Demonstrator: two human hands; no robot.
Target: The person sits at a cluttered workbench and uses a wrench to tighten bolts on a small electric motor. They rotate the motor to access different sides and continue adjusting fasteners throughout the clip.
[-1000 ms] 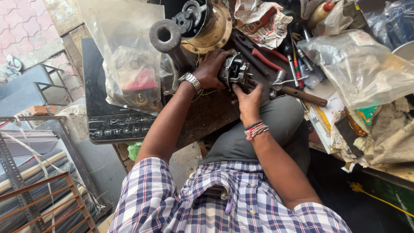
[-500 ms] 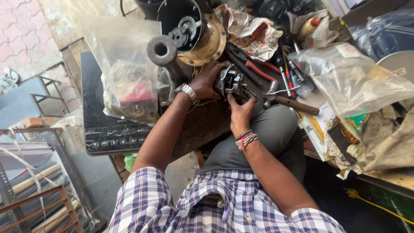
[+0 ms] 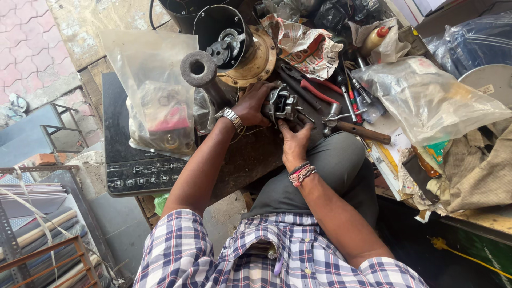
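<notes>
2 hands, left hand (image 3: 255, 104) & right hand (image 3: 295, 143), clamp motor part (image 3: 281, 104) betw. pipe (image 3: 205, 77) & hammer (image 3: 354, 127); tight room.

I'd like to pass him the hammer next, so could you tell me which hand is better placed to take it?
Probably the right hand: it lies nearer the hammer, while the left hand grips the far side of the small metal motor part.

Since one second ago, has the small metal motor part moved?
No. The metal motor part remains between both hands, just below the brass-coloured housing; only the camera shifted.

motor part (image 3: 281, 104) half hidden (by hands)
</notes>
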